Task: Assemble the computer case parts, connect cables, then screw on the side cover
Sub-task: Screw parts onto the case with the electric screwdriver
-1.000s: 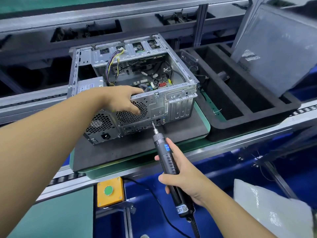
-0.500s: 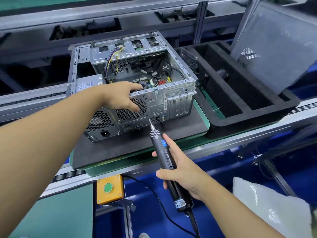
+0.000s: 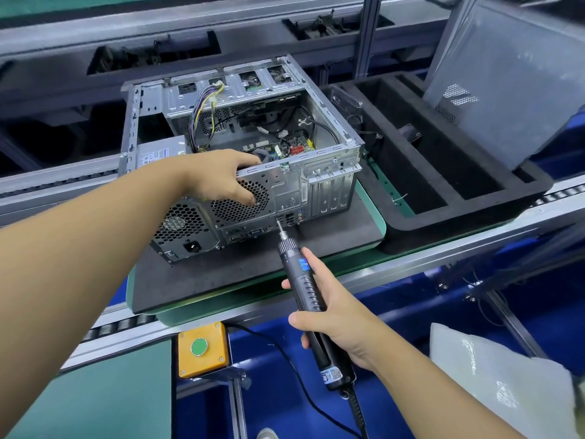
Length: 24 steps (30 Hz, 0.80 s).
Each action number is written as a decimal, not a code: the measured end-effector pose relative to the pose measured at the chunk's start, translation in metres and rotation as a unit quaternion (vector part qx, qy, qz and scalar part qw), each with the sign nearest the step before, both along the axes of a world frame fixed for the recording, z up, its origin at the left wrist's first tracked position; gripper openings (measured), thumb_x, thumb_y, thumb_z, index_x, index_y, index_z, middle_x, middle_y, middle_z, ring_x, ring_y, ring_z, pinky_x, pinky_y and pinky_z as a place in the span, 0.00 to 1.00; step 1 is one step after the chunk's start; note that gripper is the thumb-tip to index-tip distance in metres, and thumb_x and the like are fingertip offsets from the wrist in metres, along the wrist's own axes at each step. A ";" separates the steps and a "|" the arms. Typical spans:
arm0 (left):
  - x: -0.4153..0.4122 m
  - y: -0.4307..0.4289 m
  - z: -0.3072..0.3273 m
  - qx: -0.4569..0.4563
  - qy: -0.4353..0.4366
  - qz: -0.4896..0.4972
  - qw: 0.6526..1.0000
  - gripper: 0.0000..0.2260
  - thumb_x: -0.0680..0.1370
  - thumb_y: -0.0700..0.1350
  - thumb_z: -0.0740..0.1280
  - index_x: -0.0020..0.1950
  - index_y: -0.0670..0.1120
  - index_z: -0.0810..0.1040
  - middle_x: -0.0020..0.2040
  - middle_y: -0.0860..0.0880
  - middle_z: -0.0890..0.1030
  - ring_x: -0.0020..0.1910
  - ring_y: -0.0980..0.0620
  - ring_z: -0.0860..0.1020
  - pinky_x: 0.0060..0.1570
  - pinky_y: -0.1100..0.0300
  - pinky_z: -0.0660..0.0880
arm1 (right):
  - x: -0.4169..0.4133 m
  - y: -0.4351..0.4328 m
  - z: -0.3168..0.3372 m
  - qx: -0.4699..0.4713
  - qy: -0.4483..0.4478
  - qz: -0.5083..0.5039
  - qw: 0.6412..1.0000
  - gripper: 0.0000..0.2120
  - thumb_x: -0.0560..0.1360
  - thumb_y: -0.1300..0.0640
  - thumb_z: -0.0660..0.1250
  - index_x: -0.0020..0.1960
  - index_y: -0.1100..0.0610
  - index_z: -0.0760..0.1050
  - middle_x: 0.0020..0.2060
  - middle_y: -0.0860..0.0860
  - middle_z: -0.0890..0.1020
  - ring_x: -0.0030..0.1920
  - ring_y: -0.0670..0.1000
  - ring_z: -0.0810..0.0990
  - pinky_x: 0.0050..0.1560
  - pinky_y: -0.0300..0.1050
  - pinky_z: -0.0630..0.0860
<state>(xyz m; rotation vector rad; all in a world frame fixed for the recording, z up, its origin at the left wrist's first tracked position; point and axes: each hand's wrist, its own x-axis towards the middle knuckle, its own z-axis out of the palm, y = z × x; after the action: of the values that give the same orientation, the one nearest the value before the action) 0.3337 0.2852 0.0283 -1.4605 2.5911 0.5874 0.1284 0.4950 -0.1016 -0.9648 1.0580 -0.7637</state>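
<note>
Two hands are at the open case (image 3: 316, 185), which lies on a pad (image 3: 253, 274). The left hand (image 3: 221, 179) grips its near top edge, fingers curled inside, thumb on the fan grille (image 3: 234, 209). The right hand (image 3: 332, 318) is wrapped round a screwdriver (image 3: 305, 283), bit at the rear ports (image 3: 290, 218). The side cover (image 3: 506, 90) leans far right.

Aluminium conveyor line (image 3: 411, 263), yellow button box (image 3: 202, 350).

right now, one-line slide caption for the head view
Left hand grips the open computer case on its foam pad while the right hand holds an electric screwdriver tip at the rear panel.
</note>
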 end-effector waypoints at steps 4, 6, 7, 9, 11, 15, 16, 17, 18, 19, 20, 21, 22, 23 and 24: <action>0.000 0.000 0.000 -0.004 -0.001 0.003 1.000 0.33 0.72 0.53 0.74 0.74 0.49 0.67 0.74 0.51 0.70 0.69 0.48 0.70 0.70 0.52 0.65 | 0.001 0.001 -0.002 0.002 -0.002 -0.002 1.000 0.50 0.69 0.61 0.76 0.77 0.27 0.54 0.58 0.38 0.81 0.39 0.54 0.79 0.42 0.48 0.81; 0.000 0.000 0.000 -0.007 -0.007 0.008 1.000 0.35 0.72 0.54 0.74 0.76 0.50 0.65 0.75 0.51 0.68 0.71 0.48 0.68 0.72 0.51 0.64 | 0.001 0.001 -0.002 0.004 0.000 -0.002 1.000 0.50 0.69 0.61 0.76 0.77 0.27 0.55 0.58 0.38 0.81 0.39 0.55 0.80 0.43 0.49 0.81; 0.001 0.000 0.000 -0.009 -0.009 0.010 1.000 0.36 0.72 0.54 0.74 0.77 0.50 0.64 0.76 0.51 0.66 0.72 0.48 0.67 0.73 0.51 0.63 | 0.001 0.001 -0.002 0.004 0.000 -0.002 1.000 0.50 0.69 0.61 0.76 0.77 0.26 0.55 0.57 0.38 0.81 0.39 0.55 0.80 0.43 0.49 0.81; 0.001 0.001 0.000 -0.012 -0.013 0.016 1.000 0.37 0.72 0.55 0.73 0.78 0.50 0.63 0.77 0.51 0.65 0.73 0.48 0.66 0.73 0.51 0.62 | 0.001 0.000 -0.001 0.001 0.001 0.000 1.000 0.50 0.68 0.61 0.76 0.77 0.27 0.55 0.57 0.38 0.81 0.39 0.54 0.80 0.43 0.49 0.81; 0.000 0.002 0.001 -0.015 -0.016 0.017 1.000 0.35 0.72 0.55 0.73 0.76 0.52 0.65 0.76 0.51 0.67 0.72 0.48 0.68 0.72 0.50 0.64 | 0.001 0.000 0.000 0.000 0.002 -0.001 1.000 0.50 0.69 0.61 0.75 0.77 0.27 0.55 0.57 0.38 0.81 0.39 0.54 0.79 0.42 0.49 0.81; 0.000 0.003 0.002 -0.012 -0.013 0.014 1.000 0.32 0.71 0.55 0.73 0.74 0.54 0.68 0.73 0.53 0.71 0.68 0.48 0.71 0.69 0.49 0.67 | 0.002 0.000 0.000 -0.001 0.003 -0.002 1.000 0.50 0.69 0.61 0.75 0.77 0.27 0.55 0.58 0.39 0.81 0.40 0.54 0.79 0.42 0.49 0.81; 0.000 0.003 0.002 -0.011 -0.015 0.014 1.000 0.33 0.71 0.56 0.73 0.75 0.53 0.67 0.74 0.53 0.70 0.69 0.48 0.70 0.70 0.49 0.66 | 0.002 0.000 0.000 -0.002 0.003 -0.001 1.000 0.50 0.69 0.61 0.75 0.77 0.27 0.55 0.58 0.39 0.81 0.40 0.54 0.80 0.43 0.49 0.81; 0.001 0.003 0.002 -0.011 -0.015 0.015 1.000 0.33 0.71 0.56 0.73 0.75 0.53 0.67 0.74 0.52 0.69 0.70 0.48 0.70 0.71 0.49 0.65 | 0.003 0.000 0.000 -0.002 0.003 0.000 1.000 0.50 0.69 0.61 0.75 0.77 0.27 0.55 0.58 0.39 0.81 0.40 0.54 0.80 0.43 0.48 0.81; 0.001 0.003 0.002 -0.010 -0.015 0.015 1.000 0.33 0.71 0.56 0.73 0.75 0.53 0.67 0.74 0.52 0.70 0.70 0.48 0.70 0.71 0.49 0.66 | 0.003 0.001 0.000 -0.002 0.003 0.000 1.000 0.50 0.69 0.61 0.75 0.77 0.27 0.55 0.58 0.39 0.81 0.40 0.54 0.80 0.43 0.49 0.81; 0.000 0.003 0.003 -0.010 -0.013 0.015 1.000 0.33 0.71 0.56 0.73 0.74 0.53 0.67 0.74 0.52 0.70 0.69 0.48 0.71 0.70 0.49 0.66 | 0.003 0.001 0.000 -0.001 0.002 -0.001 1.000 0.50 0.69 0.61 0.75 0.77 0.27 0.55 0.58 0.39 0.81 0.40 0.54 0.80 0.43 0.49 0.81; 0.000 0.003 0.003 -0.009 -0.011 0.014 1.000 0.32 0.71 0.55 0.73 0.74 0.53 0.68 0.73 0.52 0.71 0.68 0.48 0.71 0.69 0.49 0.67 | 0.003 0.001 0.000 -0.001 0.002 -0.001 1.000 0.50 0.69 0.61 0.75 0.77 0.27 0.55 0.58 0.39 0.81 0.40 0.54 0.80 0.43 0.49 0.81; 0.000 0.003 0.003 -0.008 -0.010 0.011 1.000 0.31 0.72 0.55 0.73 0.73 0.53 0.68 0.72 0.52 0.72 0.67 0.48 0.72 0.69 0.49 0.67 | 0.003 0.002 0.001 0.000 0.003 -0.001 1.000 0.50 0.69 0.61 0.75 0.77 0.27 0.55 0.58 0.39 0.81 0.40 0.54 0.80 0.43 0.49 0.81; -0.001 0.004 0.003 -0.008 -0.010 0.009 1.000 0.31 0.72 0.55 0.73 0.73 0.53 0.69 0.72 0.52 0.72 0.67 0.48 0.72 0.69 0.49 0.67 | 0.003 0.002 0.001 -0.001 0.004 -0.002 1.000 0.50 0.69 0.61 0.75 0.77 0.27 0.55 0.58 0.39 0.81 0.40 0.54 0.80 0.43 0.49 0.81; -0.001 0.004 0.003 -0.009 -0.009 0.008 1.000 0.31 0.72 0.55 0.73 0.73 0.52 0.69 0.72 0.52 0.72 0.67 0.48 0.72 0.69 0.49 0.67 | 0.004 0.002 0.001 -0.001 0.004 -0.003 1.000 0.50 0.69 0.61 0.75 0.77 0.27 0.54 0.58 0.39 0.81 0.40 0.54 0.79 0.43 0.49 0.81; -0.001 0.004 0.003 -0.011 -0.006 0.007 1.000 0.31 0.72 0.54 0.73 0.73 0.52 0.68 0.72 0.52 0.72 0.67 0.48 0.72 0.69 0.49 0.67 | 0.004 0.002 0.002 -0.001 0.003 -0.004 1.000 0.50 0.69 0.61 0.75 0.77 0.28 0.54 0.58 0.39 0.81 0.40 0.54 0.79 0.43 0.49 0.81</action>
<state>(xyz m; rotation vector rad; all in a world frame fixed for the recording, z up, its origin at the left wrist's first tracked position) 0.3331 0.2890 0.0311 -1.4849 2.5872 0.5519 0.1321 0.4975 -0.0999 -0.9648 1.0670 -0.7687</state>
